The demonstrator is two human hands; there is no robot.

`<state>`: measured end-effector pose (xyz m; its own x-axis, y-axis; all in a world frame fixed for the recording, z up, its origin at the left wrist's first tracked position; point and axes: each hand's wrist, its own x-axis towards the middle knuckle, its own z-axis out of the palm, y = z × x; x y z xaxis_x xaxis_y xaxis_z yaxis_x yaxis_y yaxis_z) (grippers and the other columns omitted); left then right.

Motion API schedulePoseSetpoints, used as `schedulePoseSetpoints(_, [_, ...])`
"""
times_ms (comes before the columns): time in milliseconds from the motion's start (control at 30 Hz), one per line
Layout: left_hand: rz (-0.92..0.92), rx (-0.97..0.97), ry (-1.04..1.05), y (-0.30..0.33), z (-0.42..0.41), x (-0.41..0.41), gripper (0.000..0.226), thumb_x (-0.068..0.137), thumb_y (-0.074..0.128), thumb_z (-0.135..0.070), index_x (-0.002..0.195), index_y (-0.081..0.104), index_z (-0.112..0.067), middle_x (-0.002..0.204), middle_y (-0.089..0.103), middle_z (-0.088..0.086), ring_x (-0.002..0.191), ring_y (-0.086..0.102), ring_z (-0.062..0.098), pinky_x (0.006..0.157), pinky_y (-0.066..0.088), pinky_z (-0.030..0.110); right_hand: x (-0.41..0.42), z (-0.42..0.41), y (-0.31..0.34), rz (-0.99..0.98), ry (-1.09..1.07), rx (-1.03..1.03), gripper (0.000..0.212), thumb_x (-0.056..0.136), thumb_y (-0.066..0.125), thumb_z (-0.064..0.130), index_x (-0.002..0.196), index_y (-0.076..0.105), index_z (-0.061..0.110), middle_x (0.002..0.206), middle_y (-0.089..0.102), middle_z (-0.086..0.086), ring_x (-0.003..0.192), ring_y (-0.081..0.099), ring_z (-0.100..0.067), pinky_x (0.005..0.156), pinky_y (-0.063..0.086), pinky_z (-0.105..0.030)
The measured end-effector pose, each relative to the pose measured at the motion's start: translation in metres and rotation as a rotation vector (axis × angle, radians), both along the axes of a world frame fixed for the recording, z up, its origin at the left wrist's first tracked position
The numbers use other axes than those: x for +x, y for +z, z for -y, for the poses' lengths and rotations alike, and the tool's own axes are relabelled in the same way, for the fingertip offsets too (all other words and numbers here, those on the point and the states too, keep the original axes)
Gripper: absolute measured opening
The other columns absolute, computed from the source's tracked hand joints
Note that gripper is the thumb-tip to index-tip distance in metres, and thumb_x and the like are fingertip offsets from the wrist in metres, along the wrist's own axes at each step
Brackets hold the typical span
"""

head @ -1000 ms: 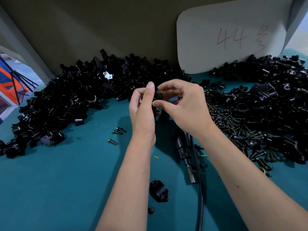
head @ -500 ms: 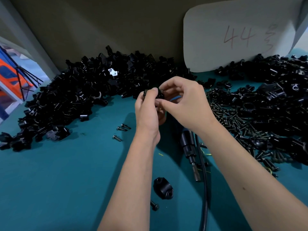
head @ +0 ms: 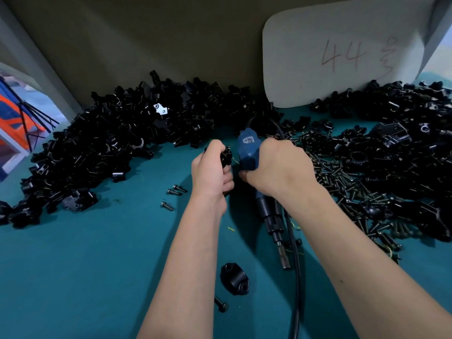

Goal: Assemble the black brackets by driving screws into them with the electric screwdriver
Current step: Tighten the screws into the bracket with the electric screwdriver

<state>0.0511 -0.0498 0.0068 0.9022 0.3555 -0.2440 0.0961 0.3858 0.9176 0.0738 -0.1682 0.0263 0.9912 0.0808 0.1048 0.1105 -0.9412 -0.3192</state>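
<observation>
So closest to the camera, a lone black bracket (head: 234,278) sits on the teal desk (head: 73,277) with a loose screw (head: 221,305) just beside it. Further up, the right hand (head: 274,167) is curled around the blue electric screwdriver (head: 249,152), bit pointing back toward the camera. Left hand (head: 211,171) pinches a small bracket piece (head: 226,155) just beside the tool. Behind them are big piles of brackets (head: 117,148), and there's a screw heap (head: 342,177) on the right.

left hand (head: 212,168) curled, right hand (head: 277,167) gripping
</observation>
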Motion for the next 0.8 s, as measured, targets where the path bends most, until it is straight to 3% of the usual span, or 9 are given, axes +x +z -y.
schedulePoseSetpoints(100, [-0.022, -0.031, -0.027, 0.002, -0.001, 0.001, 0.025, 0.094, 0.052, -0.024, 0.072, 0.040, -0.020, 0.057, 0.033, -0.002, 0.044, 0.019, 0.010, 0.036, 0.015, 0.020, 0.009, 0.015, 0.006, -0.120, 0.038, 0.218, 0.043, 0.072, 0.085, 0.050, 0.076, 0.057, 0.018, 0.075, 0.065, 0.000, 0.064, 0.064, -0.023, 0.056, 0.046, -0.029])
schedulePoseSetpoints(200, [-0.061, -0.066, -0.093, 0.005, -0.005, 0.001, 0.026, 0.096, 0.049, -0.027, 0.072, 0.039, -0.020, 0.055, 0.034, -0.002, 0.042, 0.019, 0.009, 0.033, 0.014, 0.018, 0.019, 0.036, 0.015, -0.279, 0.093, 0.802, 0.030, 0.081, 0.088, 0.035, 0.087, 0.071, 0.011, 0.076, 0.078, -0.006, 0.065, 0.076, -0.022, 0.054, 0.060, -0.033])
schedulePoseSetpoints(333, [-0.098, -0.102, -0.272, 0.010, -0.019, -0.003, 0.026, 0.100, 0.048, -0.032, 0.080, 0.036, -0.020, 0.057, 0.036, -0.003, 0.041, 0.024, 0.007, 0.030, 0.014, 0.017, 0.023, 0.054, 0.031, -0.253, 0.010, 1.430, 0.041, 0.091, 0.078, 0.041, 0.101, 0.067, 0.003, 0.081, 0.077, -0.007, 0.070, 0.073, -0.021, 0.064, 0.059, -0.031])
schedulePoseSetpoints(500, [-0.171, -0.024, -0.417, 0.011, -0.030, -0.006, 0.031, 0.098, 0.048, -0.035, 0.074, 0.037, -0.019, 0.058, 0.034, -0.003, 0.040, 0.024, 0.006, 0.030, 0.013, 0.017, 0.013, 0.063, 0.047, -0.328, 0.070, 2.219, 0.044, 0.094, 0.076, 0.028, 0.123, 0.052, 0.006, 0.121, 0.053, -0.020, 0.069, 0.067, -0.024, 0.068, 0.061, -0.032])
schedulePoseSetpoints(600, [-0.216, 0.023, -0.524, 0.010, -0.026, -0.007, 0.033, 0.097, 0.048, -0.036, 0.070, 0.036, -0.019, 0.056, 0.033, -0.004, 0.037, 0.023, 0.004, 0.029, 0.013, 0.016, 0.014, 0.060, 0.052, -0.314, -0.020, 2.345, 0.040, 0.094, 0.075, 0.024, 0.124, 0.052, 0.009, 0.108, 0.059, -0.018, 0.064, 0.064, -0.022, 0.057, 0.058, -0.029])
schedulePoseSetpoints(700, [-0.221, 0.044, -0.625, 0.009, -0.022, -0.007, 0.036, 0.097, 0.047, -0.037, 0.067, 0.035, -0.020, 0.055, 0.030, -0.006, 0.036, 0.019, 0.003, 0.030, 0.013, 0.015, 0.016, 0.056, 0.047, -0.236, -0.041, 2.211, 0.030, 0.099, 0.069, 0.028, 0.113, 0.050, 0.008, 0.086, 0.060, -0.005, 0.060, 0.056, -0.014, 0.054, 0.052, -0.027])
schedulePoseSetpoints(800, [-0.226, 0.075, -0.715, 0.008, -0.023, -0.008, 0.045, 0.097, 0.044, -0.038, 0.056, 0.039, -0.022, 0.050, 0.030, -0.008, 0.035, 0.017, 0.002, 0.030, 0.014, 0.014, 0.014, 0.056, 0.047, -0.058, -0.060, 2.075, 0.036, 0.095, 0.074, 0.035, 0.107, 0.047, 0.014, 0.074, 0.055, 0.000, 0.056, 0.050, -0.012, 0.052, 0.047, -0.027])
